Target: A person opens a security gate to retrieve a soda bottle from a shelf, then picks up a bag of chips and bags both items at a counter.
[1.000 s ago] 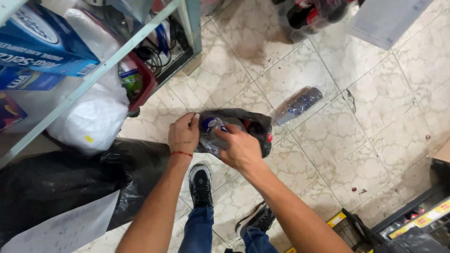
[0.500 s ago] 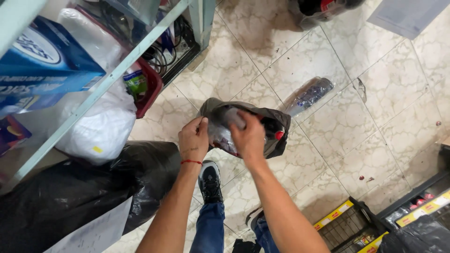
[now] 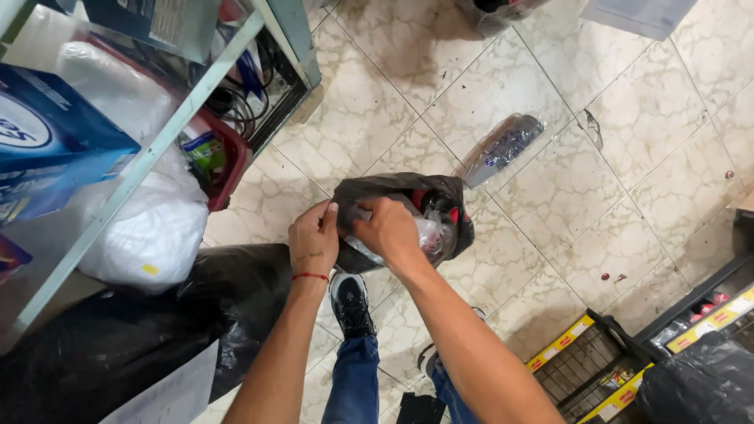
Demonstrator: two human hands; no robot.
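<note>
1. The black plastic bag (image 3: 408, 206) hangs in the air in front of you, above the tiled floor (image 3: 503, 86), held up at about waist height so its mouth gapes upward and you can see inside.
2. Your left hand (image 3: 312, 239) is clenched on the bag's near left rim, pinching the plastic between thumb and fingers; this keeps the mouth spread rather than sagging shut.
3. Your right hand (image 3: 389, 229) is curled over the opening and grasps a clear plastic wrapper (image 3: 428, 235) that lies partly inside the bag; whether the fingers also pinch the bag's rim you cannot tell, since they hide it.
4. Inside the mouth, at the far right rim, something red and black (image 3: 440, 206) shows through; its kind is too unclear to name.
5. A red thread bracelet (image 3: 311, 276) sits on your left wrist, clear of the bag.
6. Directly below the bag stands your black shoe (image 3: 350, 302), so the bag is carried over your own feet, not resting on anything.
7. On the floor beyond the bag, near its far right side but apart from it, lies a clear packet of dark items (image 3: 503, 145).
8. To your left, a large black sack (image 3: 118, 338) slumps on the floor beside a white bag (image 3: 149, 235) at the foot of a metal shelf (image 3: 157, 149).
</note>
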